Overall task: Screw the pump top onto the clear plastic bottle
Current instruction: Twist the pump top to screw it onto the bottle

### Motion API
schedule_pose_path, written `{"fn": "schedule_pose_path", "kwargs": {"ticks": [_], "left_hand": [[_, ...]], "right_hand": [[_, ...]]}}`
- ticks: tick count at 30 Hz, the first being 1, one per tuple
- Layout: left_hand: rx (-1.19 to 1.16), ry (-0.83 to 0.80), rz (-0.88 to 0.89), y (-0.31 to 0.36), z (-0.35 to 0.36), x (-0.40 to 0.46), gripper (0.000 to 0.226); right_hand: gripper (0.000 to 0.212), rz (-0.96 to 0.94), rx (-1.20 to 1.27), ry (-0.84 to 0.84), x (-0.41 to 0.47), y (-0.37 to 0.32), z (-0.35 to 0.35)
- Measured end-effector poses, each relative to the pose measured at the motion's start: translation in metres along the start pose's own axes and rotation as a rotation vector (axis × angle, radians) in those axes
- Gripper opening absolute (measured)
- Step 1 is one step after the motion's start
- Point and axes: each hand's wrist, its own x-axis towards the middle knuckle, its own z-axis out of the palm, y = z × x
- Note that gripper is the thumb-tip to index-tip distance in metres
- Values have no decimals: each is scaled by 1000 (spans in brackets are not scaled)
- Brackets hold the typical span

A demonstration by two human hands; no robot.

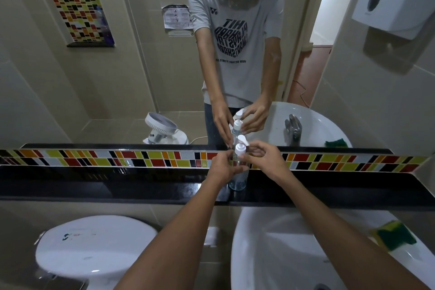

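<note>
A clear plastic bottle (238,181) stands upright on the black ledge (117,189) below the mirror. Its white pump top (241,147) sits on the bottle's neck, nozzle pointing right. My left hand (224,167) wraps around the upper body of the bottle. My right hand (264,158) has its fingertips pinched on the pump's collar from the right. The bottle's neck is hidden by my fingers. The mirror shows the same bottle and both hands from behind.
A white sink (306,254) lies below the ledge at the right, with a green and yellow sponge (393,238) on its rim. A white toilet tank lid (94,247) is at lower left. A paper dispenser (395,0) hangs on the right wall.
</note>
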Motion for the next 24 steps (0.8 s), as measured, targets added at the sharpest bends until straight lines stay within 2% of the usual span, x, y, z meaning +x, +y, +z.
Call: {"fn": "schedule_pose_path", "kwargs": {"ticks": [2, 4, 7, 11, 15, 20, 24], "left_hand": [[-11, 6, -5, -1, 1, 0, 69], [-12, 7, 0, -1, 1, 0, 70], [-7, 12, 13, -2, 1, 0, 67], [-7, 22, 12, -4, 0, 1, 59], [-21, 20, 19, -3, 1, -2, 58], [-19, 27, 12, -2, 2, -2, 60], [1, 23, 20, -2, 2, -1, 58]], "right_hand": [[40, -4, -12, 72, -2, 2, -3], [45, -3, -14, 75, -2, 1, -3], [61, 7, 3, 3, 2, -8, 1], [47, -1, -45, -103, 3, -11, 9], [51, -15, -8, 45, -4, -3, 12], [43, -2, 34, 158, -5, 1, 8], [65, 38, 35, -32, -1, -7, 12]]}}
